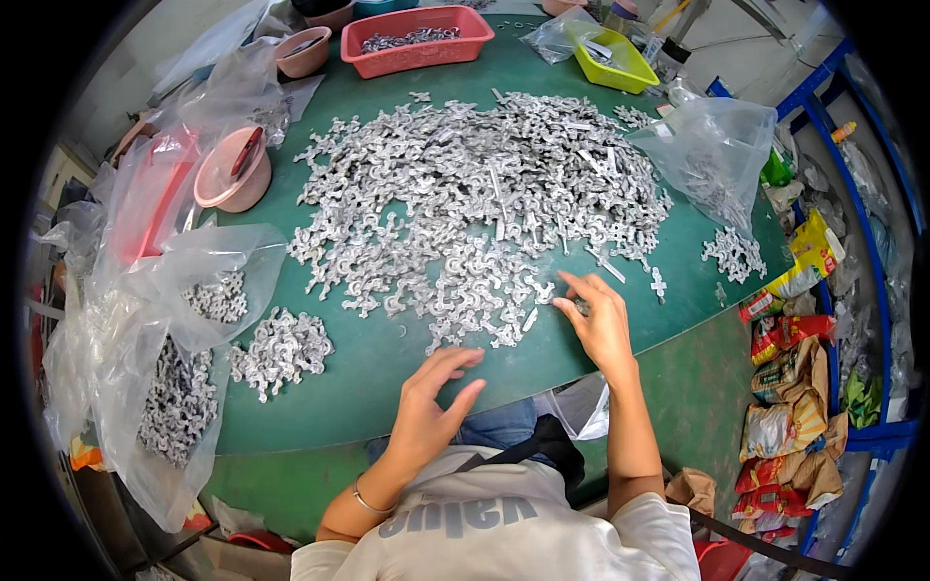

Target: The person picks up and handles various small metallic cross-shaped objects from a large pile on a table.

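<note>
A broad heap of small grey metal castings (426, 184), many cross-shaped or with rounded lobes, spreads over the green table (368, 397). My left hand (433, 399) is just off the heap's near edge, thumb apart from its slightly bent fingers, with nothing visible in it. Farther right, my right hand (598, 322) hovers beside the heap's near right side. Its thumb and forefinger are parted next to a few loose castings, and no part shows between them. A smaller pile of castings (281, 353) lies to the left of my left hand.
Plastic bags of castings (179, 407) crowd the left edge. A pink bowl (232, 184) stands behind them; a red tray (417, 44) and a yellow-green basket (615, 60) stand at the back. At right are another clear bag (717, 145), a small pile (733, 255) and a blue rack (882, 426).
</note>
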`<state>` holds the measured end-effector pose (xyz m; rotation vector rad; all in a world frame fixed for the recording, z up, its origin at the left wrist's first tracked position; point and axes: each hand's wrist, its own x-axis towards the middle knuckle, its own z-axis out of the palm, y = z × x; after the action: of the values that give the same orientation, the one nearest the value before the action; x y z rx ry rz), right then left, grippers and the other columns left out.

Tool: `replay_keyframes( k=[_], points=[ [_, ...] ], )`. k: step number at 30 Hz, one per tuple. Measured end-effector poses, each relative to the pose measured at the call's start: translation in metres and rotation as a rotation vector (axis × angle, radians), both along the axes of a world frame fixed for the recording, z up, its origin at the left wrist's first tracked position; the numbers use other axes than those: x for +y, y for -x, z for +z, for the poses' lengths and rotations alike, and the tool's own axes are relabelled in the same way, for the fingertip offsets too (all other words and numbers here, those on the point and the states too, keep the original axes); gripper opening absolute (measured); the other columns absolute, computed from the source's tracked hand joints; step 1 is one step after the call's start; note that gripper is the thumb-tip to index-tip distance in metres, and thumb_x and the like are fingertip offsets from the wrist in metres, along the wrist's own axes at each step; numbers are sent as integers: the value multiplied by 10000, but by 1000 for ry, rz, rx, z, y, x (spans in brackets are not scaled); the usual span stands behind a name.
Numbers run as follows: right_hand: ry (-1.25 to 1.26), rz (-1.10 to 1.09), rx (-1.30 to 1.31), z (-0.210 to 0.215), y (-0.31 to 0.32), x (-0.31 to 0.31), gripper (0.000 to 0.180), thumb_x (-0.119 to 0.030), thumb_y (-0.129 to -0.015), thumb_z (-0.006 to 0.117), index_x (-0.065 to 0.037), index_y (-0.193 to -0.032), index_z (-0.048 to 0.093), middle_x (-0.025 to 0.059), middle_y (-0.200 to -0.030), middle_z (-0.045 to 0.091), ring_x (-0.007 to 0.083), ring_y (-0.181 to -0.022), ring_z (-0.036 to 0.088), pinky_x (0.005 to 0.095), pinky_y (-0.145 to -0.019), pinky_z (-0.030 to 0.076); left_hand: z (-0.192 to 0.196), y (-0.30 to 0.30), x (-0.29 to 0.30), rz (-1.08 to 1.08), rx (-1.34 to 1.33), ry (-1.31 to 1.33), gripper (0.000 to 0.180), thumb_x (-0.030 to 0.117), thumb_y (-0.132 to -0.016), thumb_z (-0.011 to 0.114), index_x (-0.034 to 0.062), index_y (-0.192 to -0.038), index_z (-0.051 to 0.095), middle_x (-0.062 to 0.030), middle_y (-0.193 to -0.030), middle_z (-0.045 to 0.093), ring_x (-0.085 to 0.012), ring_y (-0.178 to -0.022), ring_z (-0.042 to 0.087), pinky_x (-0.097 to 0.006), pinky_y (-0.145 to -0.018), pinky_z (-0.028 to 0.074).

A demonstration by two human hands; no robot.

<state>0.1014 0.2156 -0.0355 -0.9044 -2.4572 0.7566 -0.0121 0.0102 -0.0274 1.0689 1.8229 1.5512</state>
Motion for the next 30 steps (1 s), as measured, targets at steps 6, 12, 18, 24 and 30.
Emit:
replay_keyframes(
  k=[6,12,18,24,30],
  points=[
    [9,50,87,-16,3,4,178,-40,-681,665,3,-836,590,106,-770,579,254,-643,551,316,-591,433,-2,-1,-1,-10,-8,-8,287,-43,-739,588,-11,-1023,558,-111,-987,574,-182,-901,565,-265,-752,463],
    [-112,137,371,16,0,-50,117,22,-650,660,-12,-740,594,85,-783,583,197,-607,567,267,-519,444,-3,-4,1,-32,-598,-148,267,-62,-772,558,-63,-1038,531,-120,-962,556,-174,-892,554,-273,-754,470],
    [-461,391,469,27,-13,-73,191,-19,-565,683,-48,-751,651,67,-768,575,149,-526,555,241,-420,426,11,-8,2,-35,-711,-288,234,-88,-768,554,-89,-1001,540,-133,-945,542,-186,-863,560,-293,-742,496],
    [-283,317,616,25,-12,-78,250,-46,-597,739,-28,-827,643,107,-861,572,119,-516,526,221,-437,418,20,-9,-2,5,-631,-311,172,-105,-750,566,-107,-922,566,-160,-977,527,-194,-831,574,-294,-739,517],
    [211,278,575,37,-13,-75,281,-4,-671,685,22,-942,614,131,-851,576,83,-507,490,202,-448,386,25,-10,-7,-16,-699,-297,183,-96,-760,565,-101,-943,565,-145,-972,533,-183,-826,582,-270,-739,514]
  ],
)
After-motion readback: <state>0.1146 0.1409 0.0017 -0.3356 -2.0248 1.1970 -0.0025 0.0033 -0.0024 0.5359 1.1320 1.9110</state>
